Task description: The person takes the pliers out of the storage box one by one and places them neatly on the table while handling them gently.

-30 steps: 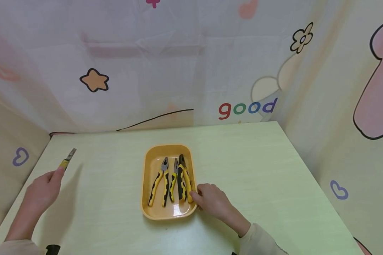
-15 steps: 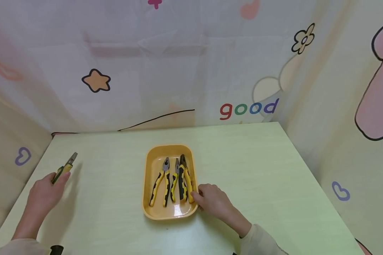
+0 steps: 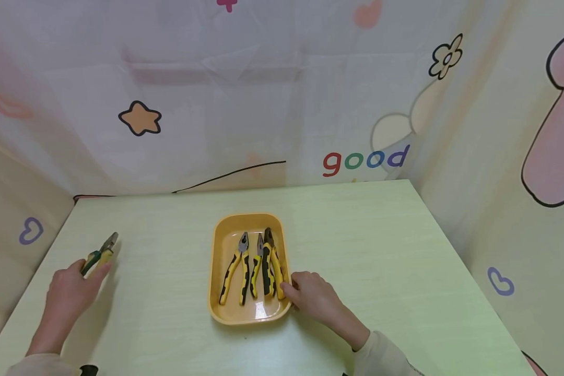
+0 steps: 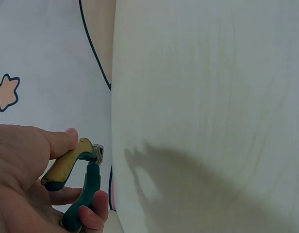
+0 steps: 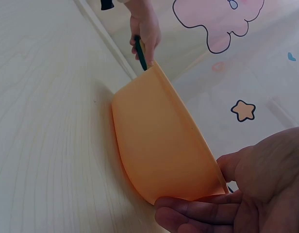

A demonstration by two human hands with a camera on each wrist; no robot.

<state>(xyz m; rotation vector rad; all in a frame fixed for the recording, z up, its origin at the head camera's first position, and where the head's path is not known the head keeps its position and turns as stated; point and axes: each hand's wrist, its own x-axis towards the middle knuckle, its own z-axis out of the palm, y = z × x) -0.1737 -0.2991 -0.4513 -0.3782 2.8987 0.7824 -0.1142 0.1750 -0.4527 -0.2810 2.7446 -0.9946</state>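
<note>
My left hand (image 3: 70, 292) holds a pair of pliers (image 3: 109, 243) with yellow and green handles over the table's left side. Its head points up and to the right. In the left wrist view the thumb lies along the yellow handle (image 4: 66, 167), fingers curl around the green one, and the handles stand spread apart. My right hand (image 3: 317, 297) grips the right rim of a shallow yellow tray (image 3: 230, 312), thumb over the edge and fingers against the outer wall (image 5: 164, 141). Inside lie combination pliers (image 3: 244, 243), slim-nosed pliers (image 3: 255, 277) and black-headed pliers (image 3: 267, 266).
The pale green table (image 3: 380, 250) runs back to a printed cloth (image 3: 244, 115), which also hangs along both sides. A dark shadow of the left hand and pliers falls on the tabletop.
My left hand has moved slightly right and toward me, turning the pliers so that both handles show and stand further apart. The right hand and tray stay put.
</note>
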